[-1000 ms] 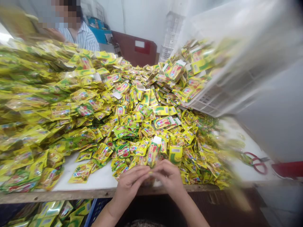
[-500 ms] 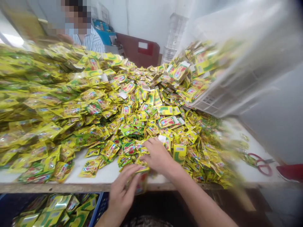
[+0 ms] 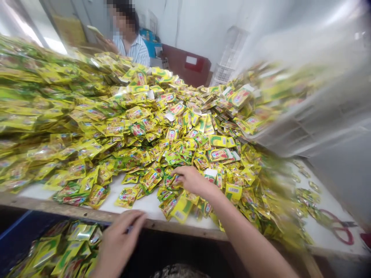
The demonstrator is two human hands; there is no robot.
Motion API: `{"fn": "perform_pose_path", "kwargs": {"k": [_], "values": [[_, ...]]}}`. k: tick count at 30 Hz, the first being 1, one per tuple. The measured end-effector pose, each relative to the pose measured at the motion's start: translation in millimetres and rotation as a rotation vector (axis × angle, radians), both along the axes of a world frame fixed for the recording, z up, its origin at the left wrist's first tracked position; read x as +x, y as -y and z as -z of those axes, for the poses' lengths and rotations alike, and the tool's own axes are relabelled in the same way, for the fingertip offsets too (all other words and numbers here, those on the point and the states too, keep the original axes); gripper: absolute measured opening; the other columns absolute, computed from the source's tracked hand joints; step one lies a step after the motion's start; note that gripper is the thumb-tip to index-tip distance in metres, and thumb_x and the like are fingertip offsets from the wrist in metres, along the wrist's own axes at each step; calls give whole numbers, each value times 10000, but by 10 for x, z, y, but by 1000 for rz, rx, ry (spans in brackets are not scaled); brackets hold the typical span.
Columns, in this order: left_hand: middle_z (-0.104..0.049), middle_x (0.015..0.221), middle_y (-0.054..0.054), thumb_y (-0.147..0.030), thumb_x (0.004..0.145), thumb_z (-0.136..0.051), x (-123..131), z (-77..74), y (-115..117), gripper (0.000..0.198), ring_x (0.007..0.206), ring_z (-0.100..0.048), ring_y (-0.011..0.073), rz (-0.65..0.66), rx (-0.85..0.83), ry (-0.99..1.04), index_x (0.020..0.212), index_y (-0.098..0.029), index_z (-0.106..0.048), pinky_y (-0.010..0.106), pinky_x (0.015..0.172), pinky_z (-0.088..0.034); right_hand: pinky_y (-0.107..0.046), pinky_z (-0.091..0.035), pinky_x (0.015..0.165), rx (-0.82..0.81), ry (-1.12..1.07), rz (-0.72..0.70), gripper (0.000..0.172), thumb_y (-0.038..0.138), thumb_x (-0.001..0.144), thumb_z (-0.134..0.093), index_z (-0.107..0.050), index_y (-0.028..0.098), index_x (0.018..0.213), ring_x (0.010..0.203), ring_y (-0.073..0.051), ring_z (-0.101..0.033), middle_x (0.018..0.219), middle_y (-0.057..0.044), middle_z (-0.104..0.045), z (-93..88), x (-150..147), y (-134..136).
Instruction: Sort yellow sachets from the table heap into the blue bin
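Note:
My right hand [image 3: 193, 180] reaches into the near edge of a big heap of small yellow-and-green printed packets [image 3: 139, 131]. Its fingers are closed on a packet [image 3: 174, 182] there, mostly covered by the fingertips. My left hand [image 3: 123, 233] is lower, in front of the table edge and beside a blue crate [image 3: 20, 231]. Its fingers are stretched out with a gap at the thumb, and no packet shows between them. Inside the crate lie several yellow-green packets [image 3: 68, 247]. A flat yellow packet with a barcode [image 3: 182, 208] lies at the table edge below my right hand.
A white plastic crate [image 3: 290, 135] leans at the right, spilling flat card packs onto the heap. Red-handled scissors [image 3: 344, 234] lie on the white table [image 3: 327, 200] at right. Behind the heap, a person [image 3: 139, 50] in a striped shirt holds something flat.
My left hand has moved left and down from the heap toward the blue crate; the packet it held no longer shows. My right hand stays at the heap. The view has shifted left.

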State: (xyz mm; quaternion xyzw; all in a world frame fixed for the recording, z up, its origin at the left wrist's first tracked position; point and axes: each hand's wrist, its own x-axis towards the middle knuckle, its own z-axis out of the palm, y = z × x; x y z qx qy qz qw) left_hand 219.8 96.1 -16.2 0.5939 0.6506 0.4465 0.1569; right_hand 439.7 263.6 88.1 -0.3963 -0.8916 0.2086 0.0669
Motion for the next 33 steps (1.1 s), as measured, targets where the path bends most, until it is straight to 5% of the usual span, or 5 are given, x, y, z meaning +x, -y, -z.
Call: {"fn": "perform_pose_path", "kwargs": {"k": [3,8,21,26,33], "values": [[-698,997,88,-326,828,-653,799,-69,-430,273,944,-641,258,216,-125,-75,1060,-183,-652,378,853,-510,-264,-469,844,-8,109,-59,384,62,790,-587,-653,214,1136,1033,-209,-618,1096,-64,-682,107,-279,-68],[-631,1142,206,-141,692,-728,1337,-168,-685,433,1106,-545,395,121,-254,-150,1109,-89,-623,536,921,-423,-349,-476,818,55,159,1,265,217,791,-688,-667,124,1039,1010,-282,-581,1015,-145,-648,189,-383,-5],[-690,819,24,-275,803,-605,733,-235,-643,139,792,-666,213,370,-379,406,904,-190,-562,296,708,-508,-279,-462,720,9,-271,237,325,317,833,-681,-567,176,1102,821,-171,-581,942,-32,-641,206,169,-114],[-688,1043,59,-331,781,-660,635,-223,-569,308,1000,-638,227,337,-365,829,1040,-191,-571,326,902,-479,-256,-467,665,-385,-922,371,245,349,768,-732,-651,191,937,720,-150,-595,821,5,-660,47,337,97],[-574,705,-53,-110,684,-613,806,-354,-494,219,693,-553,138,314,-281,567,703,-220,-426,189,551,-374,-205,-433,489,-790,-1235,400,309,320,757,-754,-635,202,1016,581,-102,-520,704,32,-592,98,363,356]]}}
